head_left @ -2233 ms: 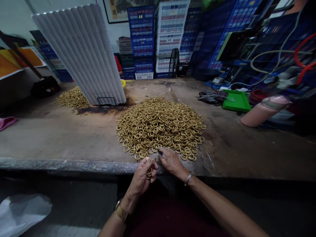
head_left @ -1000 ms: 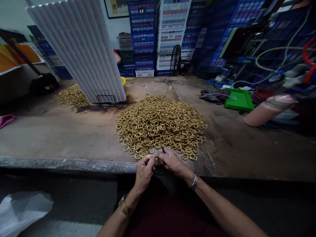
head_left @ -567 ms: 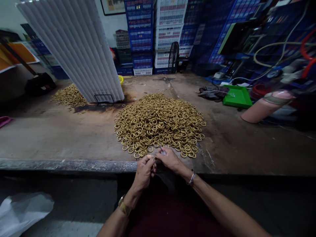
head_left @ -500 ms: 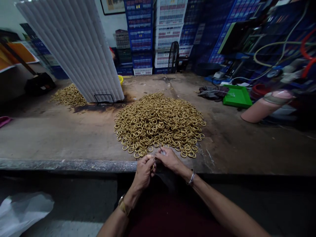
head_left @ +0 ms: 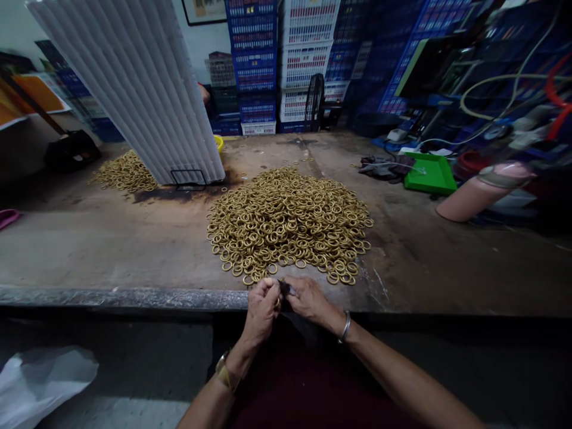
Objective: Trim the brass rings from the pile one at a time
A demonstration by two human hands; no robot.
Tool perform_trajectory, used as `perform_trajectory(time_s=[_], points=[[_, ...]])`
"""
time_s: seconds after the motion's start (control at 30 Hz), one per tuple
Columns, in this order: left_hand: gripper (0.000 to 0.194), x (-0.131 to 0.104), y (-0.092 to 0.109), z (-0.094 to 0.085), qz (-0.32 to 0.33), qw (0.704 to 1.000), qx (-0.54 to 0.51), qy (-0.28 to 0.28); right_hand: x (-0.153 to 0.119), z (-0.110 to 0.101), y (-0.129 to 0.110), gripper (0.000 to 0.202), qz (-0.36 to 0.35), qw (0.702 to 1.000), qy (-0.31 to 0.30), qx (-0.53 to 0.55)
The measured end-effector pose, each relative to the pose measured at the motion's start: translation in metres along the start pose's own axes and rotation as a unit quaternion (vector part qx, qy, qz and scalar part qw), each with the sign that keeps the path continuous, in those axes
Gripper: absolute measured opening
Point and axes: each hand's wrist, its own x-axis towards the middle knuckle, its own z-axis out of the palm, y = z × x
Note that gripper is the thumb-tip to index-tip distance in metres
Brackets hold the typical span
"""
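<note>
A large heap of brass-coloured rings lies on the brown table in front of me. At the table's near edge, my left hand is closed around a brass ring, part of which shows below its fingers. Just to the right, my right hand is closed on a small dark tool, whose tip points at the left hand's fingertips. The two hands almost touch. What lies between the fingertips is too small to make out.
A tall white corrugated panel stands at the left on a black wire stand, with a smaller ring pile beside it. A green tray and a pink bottle are at the right. Stacked crates rise behind. Part of a person shows behind the panel.
My right hand has turned and shifted slightly, and more of the dark tool shows between the hands. My left hand has barely moved.
</note>
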Motion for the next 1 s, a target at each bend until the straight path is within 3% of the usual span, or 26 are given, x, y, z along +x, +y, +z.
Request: perform_trajectory(time_s=[0.2,0.3,0.43,0.63,0.8,1.0], points=[[0.03,-0.005,0.001,0.0,-0.009,1.0,-0.012,-0.006,0.004,-0.001,0.001,0.02,0.03,0.997,-0.027,-0.06],[0.026,-0.013,0.009,0.002,-0.025,0.998,-0.04,-0.049,0.009,-0.009,0.006,0.024,0.061,0.994,-0.027,-0.086],[0.025,-0.016,0.019,0.0,-0.068,0.98,-0.158,-0.098,0.016,-0.01,0.015,0.024,0.082,0.991,0.013,-0.101],[0.024,-0.012,0.009,-0.014,-0.152,0.947,-0.27,-0.087,0.031,0.001,0.015,0.025,0.107,0.986,0.08,-0.096],[0.018,-0.011,0.003,-0.02,-0.173,0.936,-0.301,-0.061,0.043,0.004,0.006,0.025,0.128,0.975,0.07,-0.169],[0.02,-0.01,0.0,-0.021,-0.177,0.925,-0.325,-0.09,0.044,0.006,0.005,0.018,0.128,0.972,0.063,-0.189]])
